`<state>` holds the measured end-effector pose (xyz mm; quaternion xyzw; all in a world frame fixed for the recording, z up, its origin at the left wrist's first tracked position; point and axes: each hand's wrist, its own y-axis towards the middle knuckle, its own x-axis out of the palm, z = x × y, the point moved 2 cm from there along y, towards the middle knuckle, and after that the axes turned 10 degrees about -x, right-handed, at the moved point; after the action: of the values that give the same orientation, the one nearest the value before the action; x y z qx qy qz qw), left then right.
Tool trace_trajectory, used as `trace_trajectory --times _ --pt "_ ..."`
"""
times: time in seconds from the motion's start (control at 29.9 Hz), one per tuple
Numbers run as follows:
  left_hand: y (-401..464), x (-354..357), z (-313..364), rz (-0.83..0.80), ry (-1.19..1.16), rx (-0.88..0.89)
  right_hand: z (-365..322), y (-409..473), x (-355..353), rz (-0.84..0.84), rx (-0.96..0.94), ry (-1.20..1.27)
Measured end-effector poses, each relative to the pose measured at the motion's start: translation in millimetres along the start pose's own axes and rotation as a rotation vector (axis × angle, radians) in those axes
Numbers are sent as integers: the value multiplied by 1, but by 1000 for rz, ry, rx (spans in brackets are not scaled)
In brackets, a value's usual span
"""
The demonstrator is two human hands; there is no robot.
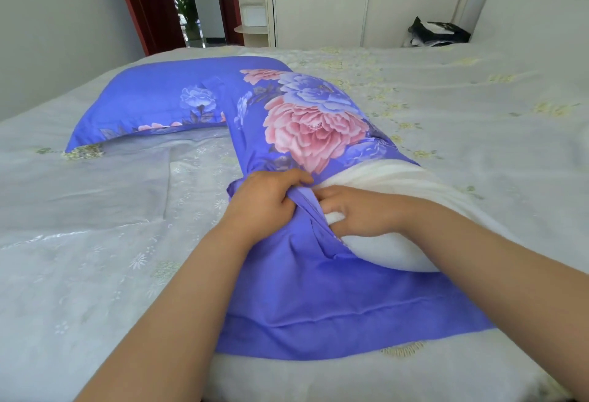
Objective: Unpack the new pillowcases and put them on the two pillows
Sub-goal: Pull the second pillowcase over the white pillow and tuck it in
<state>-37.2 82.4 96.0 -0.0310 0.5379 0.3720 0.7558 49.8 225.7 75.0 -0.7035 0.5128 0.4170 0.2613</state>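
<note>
Pillowcase (306, 121) blue, peony-printed, half over white pillow (392, 251)

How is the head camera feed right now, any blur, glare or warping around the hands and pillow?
Head view: even daylight, soft shadows; left hand, right hand and white pillow are sharp; bed cover shows a mild sheen; wide-angle warping bends the headboard, which looks smeared at the top right corner.

Bed (95, 210) open left; covered pillow (153, 105) beyond

right hand (357, 213) fingertips inside pillowcase (306, 267)
</note>
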Motion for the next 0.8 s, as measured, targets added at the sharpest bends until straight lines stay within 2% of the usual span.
trace_trajectory --times 0.07,0.13,0.17,0.23,0.3,0.37,0.43,0.5,0.53,0.6,0.67,0.7,0.73,0.8 --pt "-1 -2 -1 -39 -4 -8 -20 -13 0 156 -16 138" --pt "-3 -4 -1 -131 67 -24 -36 -32 1 319 80 107" --pt "-3 -5 -1 -192 144 -40 -42 -43 2 375 139 -18" --pt "-3 -8 -2 -294 240 -81 -45 -64 5 386 273 -404" --pt "-2 -9 -2 -339 251 -104 -39 -85 5 344 428 -584" --pt "-4 -12 1 -379 276 -120 -36 -101 3 269 529 -521" --pt "-6 -15 4 -399 335 -106 -38 -111 3 179 493 -417" --pt "-6 -18 6 -354 429 -57 -41 -119 2 170 404 -313" --pt "-5 -20 6 -331 448 -57 -42 -121 1 218 367 -248" --pt "-6 -29 3 -365 439 -138 -42 -127 -4 454 355 -108" --pt "-8 -40 -3 -441 428 -247 -34 -137 -14 750 459 -63" --pt "-9 -43 -5 -450 403 -294 -30 -145 -18 813 558 -18" --pt "-11 -46 -5 -426 369 -322 -22 -151 -20 792 657 77" --pt "-16 -45 0 -299 354 -299 -8 -160 -19 638 750 319"
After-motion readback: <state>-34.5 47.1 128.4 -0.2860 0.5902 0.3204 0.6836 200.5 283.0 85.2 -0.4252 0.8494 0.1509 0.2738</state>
